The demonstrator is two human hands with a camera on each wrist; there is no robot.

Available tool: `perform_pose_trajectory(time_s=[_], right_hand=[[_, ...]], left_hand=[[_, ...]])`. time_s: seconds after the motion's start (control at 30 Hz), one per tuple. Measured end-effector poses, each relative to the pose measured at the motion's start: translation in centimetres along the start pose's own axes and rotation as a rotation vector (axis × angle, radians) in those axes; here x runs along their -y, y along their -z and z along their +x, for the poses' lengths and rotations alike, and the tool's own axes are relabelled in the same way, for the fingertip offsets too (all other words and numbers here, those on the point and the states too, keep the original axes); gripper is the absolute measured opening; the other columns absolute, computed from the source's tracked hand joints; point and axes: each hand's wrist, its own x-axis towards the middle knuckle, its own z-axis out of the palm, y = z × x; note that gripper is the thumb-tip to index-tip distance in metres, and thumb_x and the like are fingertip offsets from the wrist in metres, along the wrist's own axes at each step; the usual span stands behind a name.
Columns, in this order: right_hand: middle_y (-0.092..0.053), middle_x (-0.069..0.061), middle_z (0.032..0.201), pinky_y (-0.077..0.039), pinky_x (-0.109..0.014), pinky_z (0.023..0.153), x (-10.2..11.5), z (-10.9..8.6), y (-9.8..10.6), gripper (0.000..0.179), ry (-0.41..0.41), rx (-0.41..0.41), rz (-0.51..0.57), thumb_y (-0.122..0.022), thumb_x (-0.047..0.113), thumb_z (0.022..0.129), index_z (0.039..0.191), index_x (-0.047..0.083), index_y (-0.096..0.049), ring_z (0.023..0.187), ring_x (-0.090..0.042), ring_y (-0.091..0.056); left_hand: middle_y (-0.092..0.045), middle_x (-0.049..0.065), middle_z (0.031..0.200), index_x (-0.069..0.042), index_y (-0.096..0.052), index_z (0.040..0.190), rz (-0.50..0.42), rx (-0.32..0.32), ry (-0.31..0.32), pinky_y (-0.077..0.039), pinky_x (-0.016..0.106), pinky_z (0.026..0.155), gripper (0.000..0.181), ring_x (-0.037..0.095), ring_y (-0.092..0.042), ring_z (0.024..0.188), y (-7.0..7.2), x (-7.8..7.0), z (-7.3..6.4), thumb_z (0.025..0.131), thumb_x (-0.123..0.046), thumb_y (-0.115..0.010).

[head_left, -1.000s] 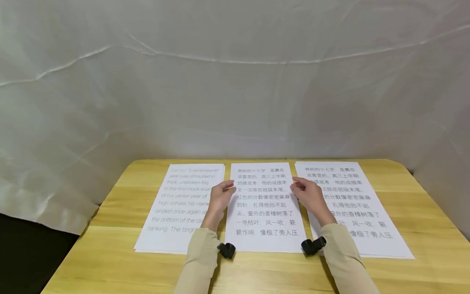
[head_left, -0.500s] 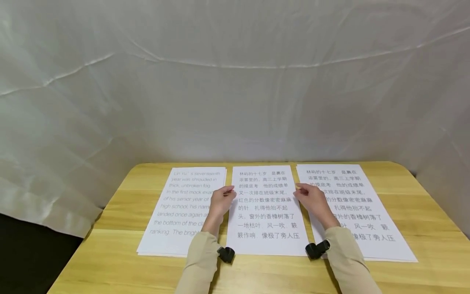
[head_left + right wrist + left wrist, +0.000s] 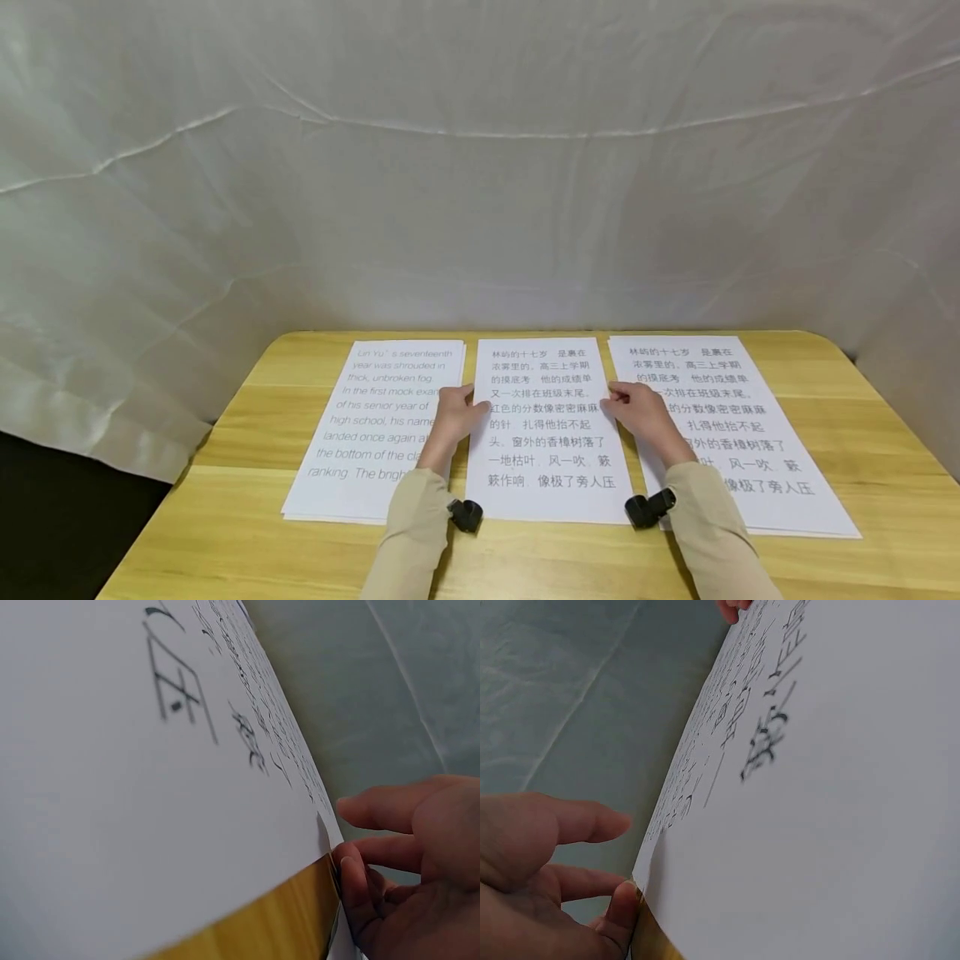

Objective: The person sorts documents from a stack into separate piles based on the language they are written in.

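A white sheet with large printed Chinese text (image 3: 543, 500) lies in the middle of the table. My left hand (image 3: 453, 421) is at its left edge and my right hand (image 3: 645, 417) at its right edge. In the left wrist view, the left fingertips (image 3: 628, 889) meet the paper's edge, while the thumb (image 3: 600, 822) is apart above it. The right wrist view shows much the same: fingertips (image 3: 346, 855) at the edge, the thumb (image 3: 367, 810) raised over it. Neither hand visibly pinches the paper.
To the left lies a stack of sheets with English text (image 3: 330, 496), partly under the left forearm. Another stack with Chinese text (image 3: 795, 512) lies to the right. Beneath is a wooden table (image 3: 225, 550), with a pale cloth (image 3: 480, 208) hanging behind.
Both hands have come down from above the middle sheet to its side edges. The left thumb now reaches over the left margin. The head view has shifted slightly; the papers lie as before.
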Motion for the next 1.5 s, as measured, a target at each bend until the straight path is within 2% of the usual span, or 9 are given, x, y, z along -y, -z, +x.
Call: perform_pose_trajectory(time_s=[0.17,0.27,0.37,0.5,0.63,0.73,0.93,1.13,1.5], right_hand=[[-0.052,-0.008,0.077,-0.036,-0.031,0.062,0.2,0.2,0.0,0.025,0.000,0.014,-0.030,-0.058,0.014,0.091,0.107,-0.005,-0.062,0.070,-0.021,-0.046],[-0.050,-0.008,0.075,-0.035,-0.030,0.060,0.3,0.1,0.0,0.019,-0.011,0.016,-0.025,-0.057,0.014,0.092,0.099,-0.002,-0.060,0.069,-0.021,-0.045],[-0.053,-0.011,0.080,-0.035,-0.030,0.061,0.4,0.0,0.1,0.026,-0.015,0.015,-0.014,-0.057,0.015,0.092,0.108,-0.005,-0.062,0.071,-0.022,-0.046],[-0.060,-0.020,0.103,-0.040,-0.033,0.069,0.4,-0.1,0.2,0.044,-0.033,0.008,0.005,-0.056,0.016,0.093,0.128,-0.011,-0.055,0.083,-0.026,-0.051],[-0.057,-0.026,0.123,-0.044,-0.039,0.079,0.4,-0.2,0.1,0.047,-0.061,-0.005,0.037,-0.055,0.017,0.095,0.134,-0.009,-0.050,0.098,-0.031,-0.053],[-0.056,-0.026,0.127,-0.044,-0.040,0.081,0.4,-0.3,0.0,0.047,-0.070,-0.017,0.056,-0.055,0.017,0.095,0.134,-0.008,-0.050,0.102,-0.031,-0.054],[-0.058,-0.024,0.124,-0.047,-0.043,0.086,0.4,-0.4,-0.2,0.044,-0.071,-0.052,0.115,-0.057,0.014,0.095,0.134,-0.006,-0.052,0.105,-0.033,-0.055],[-0.061,-0.022,0.116,-0.049,-0.042,0.086,0.8,-0.4,-0.3,0.044,-0.028,-0.090,0.125,-0.059,0.010,0.093,0.135,-0.003,-0.053,0.105,-0.033,-0.057],[-0.065,-0.020,0.104,-0.052,-0.028,0.064,1.1,-0.7,0.3,0.050,-0.023,-0.050,0.144,-0.064,0.003,0.088,0.136,-0.005,-0.051,0.081,-0.023,-0.062]], left_hand=[[-0.061,0.010,0.078,0.005,-0.070,0.106,0.021,0.020,-0.028,-0.045,0.025,0.064,0.023,0.019,-0.055,0.074,-0.1,-0.1,0.0,0.085,0.000,-0.062],[-0.053,0.009,0.072,0.006,-0.070,0.101,0.040,0.019,-0.035,-0.040,0.025,0.062,0.018,0.019,-0.050,0.070,-0.2,-0.2,0.0,0.087,-0.001,-0.063],[-0.048,0.008,0.070,0.006,-0.069,0.094,0.051,0.012,-0.044,-0.037,0.025,0.060,0.012,0.018,-0.046,0.068,-0.3,-0.3,0.1,0.087,-0.002,-0.064],[-0.046,0.005,0.066,0.005,-0.063,0.080,0.036,0.001,-0.063,-0.036,0.024,0.057,0.007,0.017,-0.044,0.063,-0.4,-0.3,0.2,0.085,0.000,-0.063],[-0.043,0.004,0.062,0.005,-0.060,0.076,0.009,-0.007,-0.074,-0.034,0.024,0.054,0.010,0.016,-0.041,0.059,-0.4,-0.3,0.1,0.085,0.001,-0.062],[-0.051,0.006,0.067,0.005,-0.065,0.083,0.009,-0.017,-0.071,-0.036,0.024,0.055,0.006,0.017,-0.045,0.062,-0.4,-0.4,0.0,0.084,0.001,-0.062],[-0.062,0.011,0.082,0.007,-0.069,0.102,0.059,-0.040,-0.049,-0.044,0.026,0.061,0.019,0.020,-0.053,0.074,-0.3,-0.8,-0.3,0.085,-0.001,-0.063],[-0.062,0.018,0.105,0.010,-0.054,0.130,0.087,-0.083,-0.011,-0.052,0.032,0.074,0.044,0.024,-0.058,0.089,-0.2,-1.0,-0.5,0.088,-0.004,-0.062],[-0.066,0.019,0.101,0.003,-0.055,0.132,0.066,-0.084,-0.022,-0.055,0.031,0.070,0.048,0.024,-0.063,0.083,0.1,-0.8,-0.3,0.085,0.006,-0.062]])
